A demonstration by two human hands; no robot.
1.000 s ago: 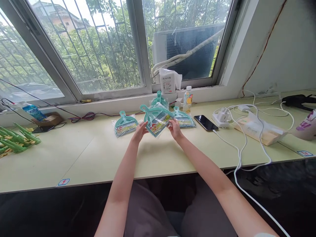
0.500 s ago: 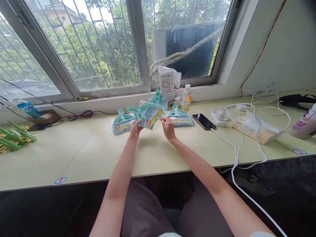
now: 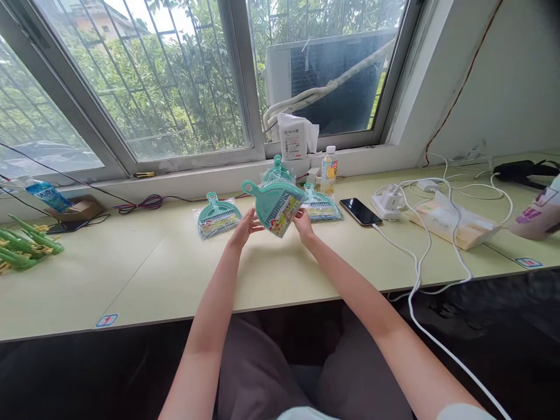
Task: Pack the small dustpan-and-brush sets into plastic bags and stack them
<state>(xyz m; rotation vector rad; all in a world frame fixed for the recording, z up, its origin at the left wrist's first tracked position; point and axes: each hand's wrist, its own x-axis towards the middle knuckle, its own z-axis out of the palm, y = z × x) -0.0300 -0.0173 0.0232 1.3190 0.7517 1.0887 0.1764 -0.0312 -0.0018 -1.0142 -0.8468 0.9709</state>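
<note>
A small teal dustpan and brush set [image 3: 280, 204] with a bright printed label is held up tilted over the table, its looped handle pointing to the upper left. My left hand [image 3: 245, 228] is at its left edge, fingers reaching behind it. At the lower right edge, my right hand [image 3: 303, 224] grips the same dustpan. One bagged teal dustpan [image 3: 217, 217] lies to the left on the table. Another bagged dustpan [image 3: 322, 205] lies to the right, partly hidden by the held one. Behind stands a further teal dustpan [image 3: 277, 169], mostly covered.
A bottle [image 3: 329, 169] and a tissue pack [image 3: 293, 139] are by the window. On the right are a phone [image 3: 361, 212], a charger [image 3: 388, 204], white cables and a tissue packet [image 3: 455, 221]. Green plant stems [image 3: 28, 242] lie far left. The table's front edge is near my lap.
The held dustpan has turned more upright and moved slightly right, its teal pan now showing clearly. My right hand has closed in on its right edge. Its clear wrapping is less visible now.
</note>
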